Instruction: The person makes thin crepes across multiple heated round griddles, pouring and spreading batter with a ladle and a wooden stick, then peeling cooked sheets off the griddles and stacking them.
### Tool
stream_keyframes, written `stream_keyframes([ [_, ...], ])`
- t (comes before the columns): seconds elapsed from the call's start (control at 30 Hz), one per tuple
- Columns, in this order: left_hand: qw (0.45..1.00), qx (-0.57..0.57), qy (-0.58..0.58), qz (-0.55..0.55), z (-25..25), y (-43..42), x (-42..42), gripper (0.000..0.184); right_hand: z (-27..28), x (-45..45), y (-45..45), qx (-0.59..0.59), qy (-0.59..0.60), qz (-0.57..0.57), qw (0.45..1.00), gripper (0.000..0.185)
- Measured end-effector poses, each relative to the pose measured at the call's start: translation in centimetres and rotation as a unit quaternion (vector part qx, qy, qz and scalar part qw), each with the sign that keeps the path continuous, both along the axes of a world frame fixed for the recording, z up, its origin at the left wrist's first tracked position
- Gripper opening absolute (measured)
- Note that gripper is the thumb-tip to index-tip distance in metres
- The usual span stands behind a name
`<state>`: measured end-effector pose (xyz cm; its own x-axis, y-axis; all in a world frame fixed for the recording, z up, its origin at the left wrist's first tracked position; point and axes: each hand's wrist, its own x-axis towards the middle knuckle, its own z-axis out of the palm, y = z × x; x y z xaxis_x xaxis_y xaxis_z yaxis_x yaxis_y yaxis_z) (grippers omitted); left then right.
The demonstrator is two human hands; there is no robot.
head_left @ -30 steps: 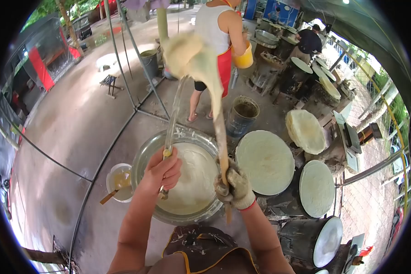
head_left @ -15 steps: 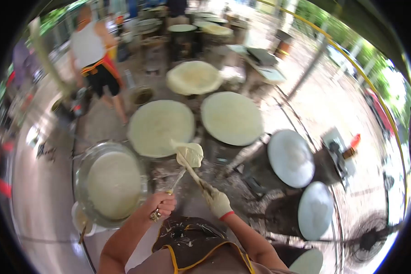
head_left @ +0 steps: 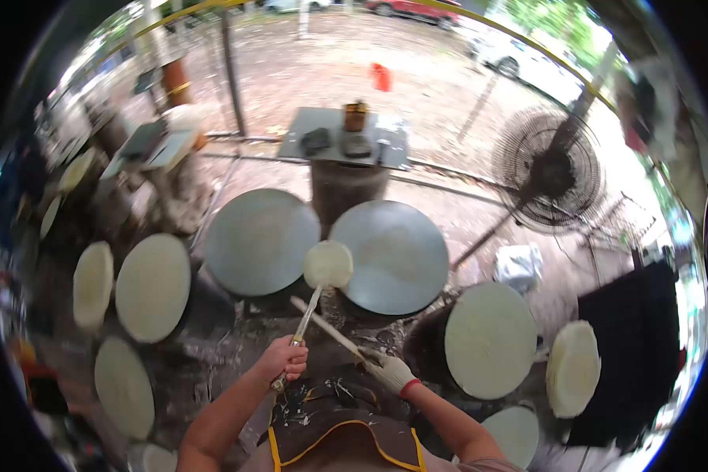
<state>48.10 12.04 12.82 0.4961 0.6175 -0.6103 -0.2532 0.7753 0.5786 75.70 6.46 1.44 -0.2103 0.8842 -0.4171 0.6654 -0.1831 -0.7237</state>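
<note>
My bare left hand is closed around the handle of a ladle, which points forward and away from me. Pale batter fills its round bowl, held between two bare grey griddles and in part in front of the right-hand one. In a white work glove with a red cuff, my right hand grips a pale wooden stick. The stick slants to the upper left, and its tip crosses by the ladle's handle in view. Whether stick and ladle touch, I cannot tell.
Griddles covered with pale batter stand left and right, with a stacked pale round farther right. Beyond the grey griddles is a drum topped by a metal sheet. A large fan stands at the back right.
My view has swung right, from the batter tub and covered griddles to the two grey griddles. The ladle and stick stay in my hands; the stick's tip now lies left of the ladle's bowl.
</note>
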Motion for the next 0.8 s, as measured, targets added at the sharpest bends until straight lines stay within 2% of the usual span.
stream_keyframes([
  [0.07, 0.991, 0.089, 0.053, -0.082, 1.2, 3.3, 3.4, 0.009, -2.6, 1.0, 1.2, -0.005, 0.092, -0.157, 0.983, 0.040],
  [0.1, 0.983, 0.128, 0.075, -0.112, 1.2, 5.0, 5.0, 0.009, -5.3, 1.9, 2.2, 0.004, 0.178, -0.257, 0.950, 0.040],
  [0.13, 0.971, 0.168, 0.095, -0.140, 1.0, 6.6, 6.5, 0.009, -8.4, 2.8, 3.2, 0.017, 0.260, -0.350, 0.900, 0.039],
  [0.2, 0.928, 0.288, 0.154, -0.181, -1.5, 9.8, 9.6, 0.011, -9.5, 3.9, 4.5, 0.039, 0.354, -0.491, 0.795, 0.038],
  [0.27, 0.848, 0.439, 0.221, -0.199, -7.7, 13.0, 12.8, 0.016, -5.8, 4.8, 6.2, 0.051, 0.382, -0.592, 0.708, 0.037],
  [0.3, 0.842, 0.442, 0.225, -0.212, -9.5, 14.3, 14.3, 0.018, -5.0, 5.2, 6.9, 0.059, 0.394, -0.637, 0.660, 0.036],
  [0.43, 0.821, 0.427, 0.251, -0.285, -13.9, 18.3, 19.0, 0.021, -6.5, 3.5, 8.6, 0.180, 0.361, -0.690, 0.601, 0.036],
  [0.5, 0.789, 0.443, 0.280, -0.320, -16.2, 19.6, 19.7, 0.021, -13.3, 2.6, 8.8, 0.279, 0.248, -0.668, 0.644, 0.039],
  [0.57, 0.749, 0.478, 0.310, -0.338, -17.5, 20.7, 19.6, 0.022, -8.3, 0.6, 7.8, 0.101, -0.013, -0.651, 0.752, 0.039],
  [0.6, 0.728, 0.497, 0.326, -0.343, -17.8, 21.6, 19.6, 0.022, -7.5, 0.1, 8.0, 0.117, -0.010, -0.668, 0.735, 0.036],
  [0.7, 0.694, 0.533, 0.339, -0.345, -18.3, 24.5, 19.4, 0.022, -5.4, -0.2, 11.8, 0.043, -0.065, -0.667, 0.741, 0.035],
  [0.73, 0.670, 0.547, 0.364, -0.346, -18.0, 25.3, 19.2, 0.022, -6.5, 0.3, 13.4, 0.098, -0.025, -0.661, 0.743, 0.037],
  [0.8, 0.618, 0.574, 0.414, -0.343, -16.7, 27.2, 18.6, 0.021, -6.8, 1.6, 14.6, 0.043, 0.194, -0.696, 0.690, 0.039],
])
